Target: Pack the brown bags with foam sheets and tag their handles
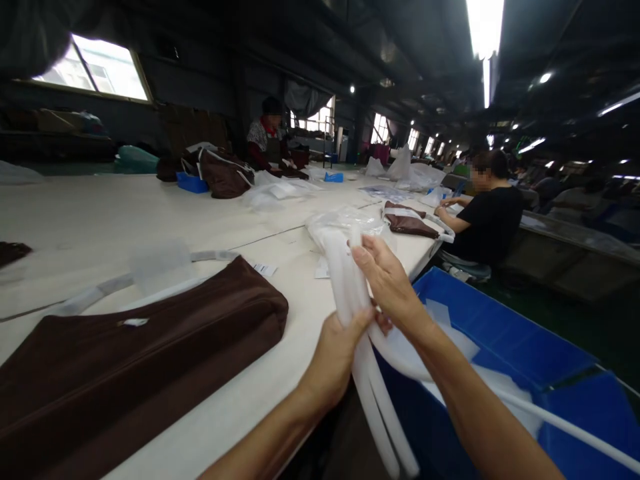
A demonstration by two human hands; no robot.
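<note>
My left hand (pixel 340 353) is wrapped round a bundle of long white foam strips (pixel 345 280) at the table's right edge. Higher on the same bundle, my right hand (pixel 387 277) pinches one strip between thumb and fingers. The lower ends of the strips hang past the table edge, and one long strip runs off to the right under my right forearm. To the left of my hands lies a dark brown bag (pixel 165 347), its handle covered in a pale wrapping. Behind the strips is a heap of clear plastic bags (pixel 345 220).
A blue bin (pixel 500 327) with white sheets (pixel 450 340) inside stands at the right, below the table (pixel 175 207). Another brown bag (pixel 410 220) lies further back. Two people work at the table, one at the far side (pixel 270 143), one seated at the right (pixel 493 207).
</note>
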